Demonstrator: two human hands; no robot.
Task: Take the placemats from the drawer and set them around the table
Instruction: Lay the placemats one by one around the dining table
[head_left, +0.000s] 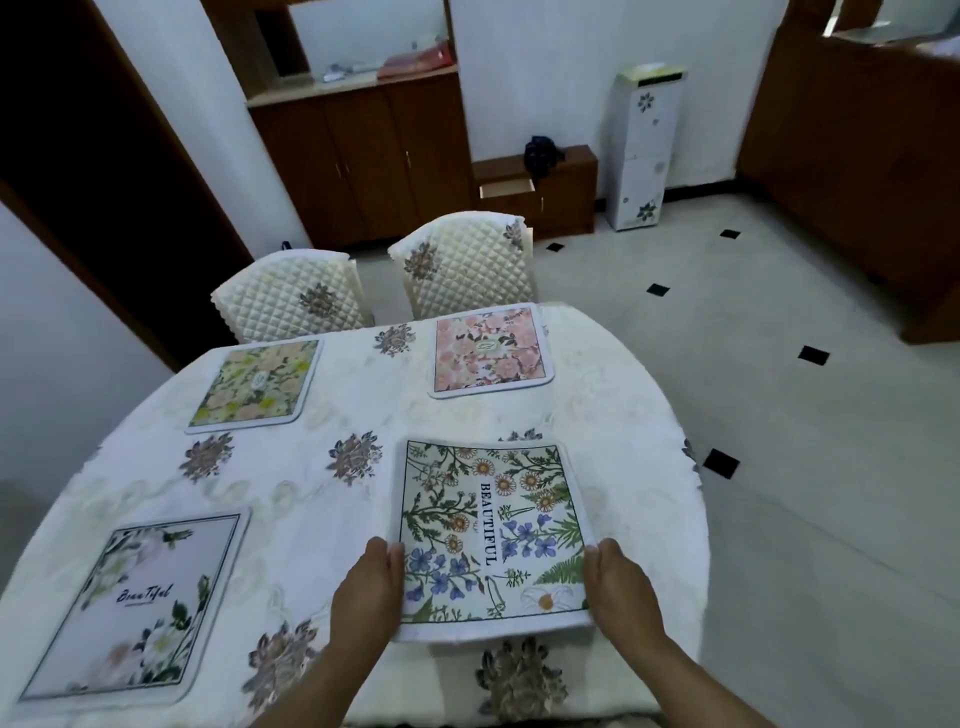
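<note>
A wildflower placemat (491, 530) printed "BEAUTIFUL" lies at the near right of the round table (322, 483), its near edge slightly raised. My left hand (371, 587) grips its left edge and my right hand (621, 587) grips its right edge. Three other placemats lie flat on the white cloth: a pale one (140, 603) at the near left, a yellow-green one (257, 384) at the far left, a pink one (488, 348) at the far right. The small cabinet's drawer (506, 188) by the back wall stands open.
Two quilted chairs (296, 296) (467, 260) stand at the table's far side. Behind them are a brown sideboard (358, 156), the low drawer cabinet (566, 187) with a dark object on top, and a white water dispenser (644, 150). Tiled floor stretches to the right.
</note>
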